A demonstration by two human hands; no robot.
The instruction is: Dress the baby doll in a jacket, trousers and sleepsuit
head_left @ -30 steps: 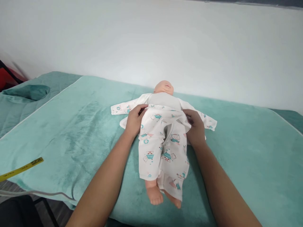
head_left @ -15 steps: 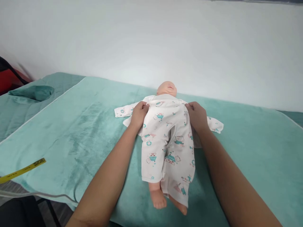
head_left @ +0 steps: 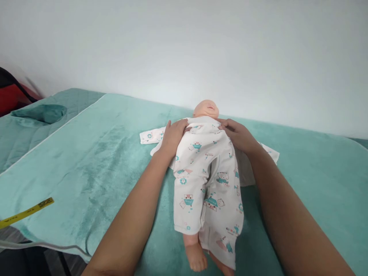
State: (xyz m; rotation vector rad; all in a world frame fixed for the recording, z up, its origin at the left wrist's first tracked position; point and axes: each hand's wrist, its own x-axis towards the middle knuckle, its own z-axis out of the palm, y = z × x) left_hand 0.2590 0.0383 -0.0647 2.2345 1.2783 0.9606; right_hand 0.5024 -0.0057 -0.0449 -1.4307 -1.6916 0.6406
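The baby doll [head_left: 206,108], pale plastic with a bare round head, lies on its back in the middle of a wide teal plush blanket [head_left: 94,161]. Its head points to the white wall [head_left: 184,50] and its feet point to the camera. The blanket covers a darker green quilted cover [head_left: 73,96], which shows at the far left. A folded dark-teal cloth [head_left: 40,113] lies on that cover.

A white romper printed with teal and pink animals [head_left: 207,172] covers the doll's chest and legs. Its sleeves are spread flat on the blanket to either side, and one bare foot [head_left: 196,257] sticks out of the near leg.

The left hand [head_left: 174,135] rests on the romper at the doll's shoulder with its fingers bent over the cloth; whether they pinch it cannot be told. The right hand [head_left: 237,134] lies on the other shoulder, fingers stretched almost flat towards the collar and gripping nothing that shows.

A yellow measuring tape [head_left: 27,212] lies at the blanket's near left edge, well apart from the doll.
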